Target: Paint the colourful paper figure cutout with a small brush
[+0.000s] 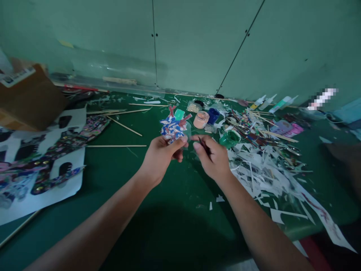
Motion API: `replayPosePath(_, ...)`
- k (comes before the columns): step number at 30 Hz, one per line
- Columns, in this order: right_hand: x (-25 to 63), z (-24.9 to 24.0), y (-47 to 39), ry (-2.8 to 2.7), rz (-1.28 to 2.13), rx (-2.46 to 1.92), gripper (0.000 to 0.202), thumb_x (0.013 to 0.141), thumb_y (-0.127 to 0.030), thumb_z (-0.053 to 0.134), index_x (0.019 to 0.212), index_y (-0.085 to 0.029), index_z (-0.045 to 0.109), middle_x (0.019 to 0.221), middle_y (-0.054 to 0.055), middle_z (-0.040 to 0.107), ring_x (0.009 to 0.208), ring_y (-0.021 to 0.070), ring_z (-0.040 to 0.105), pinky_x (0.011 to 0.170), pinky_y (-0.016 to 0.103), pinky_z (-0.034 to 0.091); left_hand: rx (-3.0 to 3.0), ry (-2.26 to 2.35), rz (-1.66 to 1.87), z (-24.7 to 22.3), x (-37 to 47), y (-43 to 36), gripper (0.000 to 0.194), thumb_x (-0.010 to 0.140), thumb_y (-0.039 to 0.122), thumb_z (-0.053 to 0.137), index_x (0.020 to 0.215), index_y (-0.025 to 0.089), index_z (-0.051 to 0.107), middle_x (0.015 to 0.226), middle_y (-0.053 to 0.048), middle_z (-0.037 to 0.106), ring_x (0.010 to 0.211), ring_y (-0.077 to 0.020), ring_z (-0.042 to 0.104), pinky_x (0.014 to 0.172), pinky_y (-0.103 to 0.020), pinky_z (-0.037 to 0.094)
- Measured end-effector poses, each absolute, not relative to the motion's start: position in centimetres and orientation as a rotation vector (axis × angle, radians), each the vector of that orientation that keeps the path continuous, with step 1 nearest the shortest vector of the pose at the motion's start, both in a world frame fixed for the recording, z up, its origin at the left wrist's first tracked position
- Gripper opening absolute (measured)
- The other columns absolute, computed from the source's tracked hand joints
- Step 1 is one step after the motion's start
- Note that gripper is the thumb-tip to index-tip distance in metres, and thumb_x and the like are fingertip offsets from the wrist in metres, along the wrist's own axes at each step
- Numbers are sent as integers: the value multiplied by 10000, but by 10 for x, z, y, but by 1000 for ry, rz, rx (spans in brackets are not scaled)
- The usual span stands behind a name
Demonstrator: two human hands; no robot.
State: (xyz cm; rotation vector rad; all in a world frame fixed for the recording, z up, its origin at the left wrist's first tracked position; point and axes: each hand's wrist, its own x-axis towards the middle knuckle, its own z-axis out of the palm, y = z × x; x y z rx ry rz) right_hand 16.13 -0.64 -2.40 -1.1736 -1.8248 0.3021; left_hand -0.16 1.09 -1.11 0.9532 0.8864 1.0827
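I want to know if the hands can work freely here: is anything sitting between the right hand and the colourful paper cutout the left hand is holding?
Nothing visible does. The left hand pinches the colourful cutout above the green table; the right hand, gripping a thin dark tool, is right beside it with only open air between. The paint pots sit behind.

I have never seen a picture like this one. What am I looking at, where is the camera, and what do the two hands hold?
A camera on a person's head looks forward and down, so the two bare arms are the person's own. The left hand holds up a colourful paper cut-out between the fingers. The right hand pinches something thin and dark; I cannot tell what. Below is a green table. On it lie thin wooden sticks, small paint pots, white paper scraps at the right and printed sheets at the left.
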Motion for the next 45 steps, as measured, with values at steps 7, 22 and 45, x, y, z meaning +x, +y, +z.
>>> replayPosePath(7, 161, -24, -4, -1977, 217, -1119, 198, 960, -293, 460, 976, -184, 624, 878, 55, 692, 791, 166, 642, 669, 276, 485, 878, 848, 1064, -12, -3, 11, 182, 774, 298, 713, 740, 125, 671, 723, -20, 633, 557, -88, 541, 535, -241, 456)
replayPosePath(22, 164, -26, -1, -1921, 264, -1034, 170, 923, -284, 555, 1026, -209, 667, 922, 33, 724, 811, 153, 679, 692, 276, 536, 807, 686, 1049, -10, -1, 10, 148, 782, 229, 706, 684, 128, 658, 649, 17, 589, 505, -48, 422, 523, -224, 402)
replayPosePath(45, 180, -31, 11, -1703, 304, -1212, 250, 916, -369, 536, 999, -204, 703, 894, 43, 735, 785, 183, 675, 690, 307, 524, 919, 764, 839, -19, 7, 0, 153, 764, 288, 714, 743, 148, 656, 697, -9, 624, 586, -101, 547, 597, -263, 478)
